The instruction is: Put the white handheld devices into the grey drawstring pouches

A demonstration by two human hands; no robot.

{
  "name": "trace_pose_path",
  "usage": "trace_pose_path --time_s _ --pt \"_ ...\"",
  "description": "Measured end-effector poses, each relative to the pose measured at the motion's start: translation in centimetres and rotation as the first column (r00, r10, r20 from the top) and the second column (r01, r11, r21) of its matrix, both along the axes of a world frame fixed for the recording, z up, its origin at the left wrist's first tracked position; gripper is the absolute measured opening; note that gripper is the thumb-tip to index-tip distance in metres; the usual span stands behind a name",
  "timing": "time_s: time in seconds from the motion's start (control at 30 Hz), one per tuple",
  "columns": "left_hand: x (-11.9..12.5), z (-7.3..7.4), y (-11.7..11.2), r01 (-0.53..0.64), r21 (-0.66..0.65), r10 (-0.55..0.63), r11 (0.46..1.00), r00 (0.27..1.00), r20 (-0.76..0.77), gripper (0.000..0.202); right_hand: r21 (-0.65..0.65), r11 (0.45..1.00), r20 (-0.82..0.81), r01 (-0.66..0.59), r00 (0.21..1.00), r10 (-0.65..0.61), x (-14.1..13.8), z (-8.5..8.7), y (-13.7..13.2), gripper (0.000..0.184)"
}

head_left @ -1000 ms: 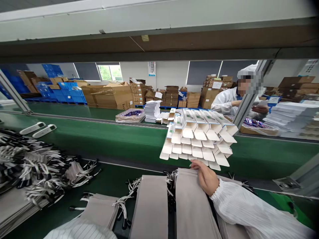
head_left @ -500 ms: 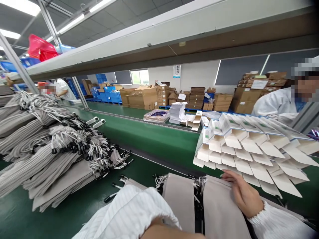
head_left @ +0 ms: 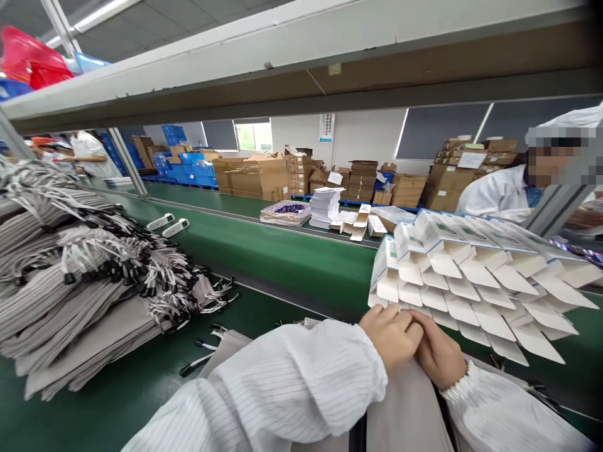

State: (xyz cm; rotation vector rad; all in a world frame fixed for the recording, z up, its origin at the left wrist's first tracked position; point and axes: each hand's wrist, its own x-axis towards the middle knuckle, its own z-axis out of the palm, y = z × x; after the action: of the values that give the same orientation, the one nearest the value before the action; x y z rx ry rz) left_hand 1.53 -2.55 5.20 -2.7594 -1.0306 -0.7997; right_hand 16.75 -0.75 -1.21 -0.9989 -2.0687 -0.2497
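Note:
My left hand [head_left: 390, 334] and my right hand [head_left: 439, 353] meet at the top edge of a grey drawstring pouch [head_left: 405, 408] that lies on a stack in front of me. Both hands have their fingers curled and pressed together at the pouch's mouth; what exactly they pinch is hidden. Just beyond the hands stands a fanned stack of white open-flapped cartons [head_left: 471, 282]. My white striped left sleeve [head_left: 282, 389] covers most of the neighbouring pouch stacks.
A big heap of grey pouches with black-and-white cords [head_left: 85, 282] fills the left. A green conveyor belt [head_left: 292, 257] carries two white devices [head_left: 168, 224]. Across it are a tray [head_left: 285, 213], white stacks [head_left: 324, 207], a person in white [head_left: 499, 191] and cardboard boxes.
The view swung left and then settled. My left arm came in from below and its hand joined my right hand at the pouch's top edge.

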Motion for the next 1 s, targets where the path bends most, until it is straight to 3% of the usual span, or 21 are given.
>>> trace_pose_path --time_s 0.1,0.2,0.37,0.63,1.0 --pt "0.6 -2.6 1.4 -0.037 0.068 0.038 0.997 0.999 -0.023 0.014 0.037 0.999 0.032 0.001 0.999 -0.002 0.2 -0.4 0.5 0.032" --pt "0.4 -3.6 2.0 -0.027 0.085 0.025 0.996 0.999 0.021 0.02 0.049 0.999 0.043 -0.007 0.999 0.005 0.3 -0.6 0.7 0.03" --pt "0.1 -3.7 1.7 -0.027 0.144 0.016 0.989 0.997 0.075 0.015 0.031 1.0 -0.035 -0.004 0.999 0.005 0.2 -0.2 0.1 0.02" --pt "0.1 -3.6 1.5 -0.016 0.179 0.001 0.984 0.996 0.085 0.016 -0.194 0.963 -0.123 -0.187 0.979 0.165 -0.1 0.3 -0.8 0.01" --pt "0.2 -3.6 1.4 -0.128 0.184 0.119 0.975 0.991 0.055 0.014 -0.207 0.947 -0.18 -0.245 0.961 0.209 -0.5 0.6 -0.9 0.009"
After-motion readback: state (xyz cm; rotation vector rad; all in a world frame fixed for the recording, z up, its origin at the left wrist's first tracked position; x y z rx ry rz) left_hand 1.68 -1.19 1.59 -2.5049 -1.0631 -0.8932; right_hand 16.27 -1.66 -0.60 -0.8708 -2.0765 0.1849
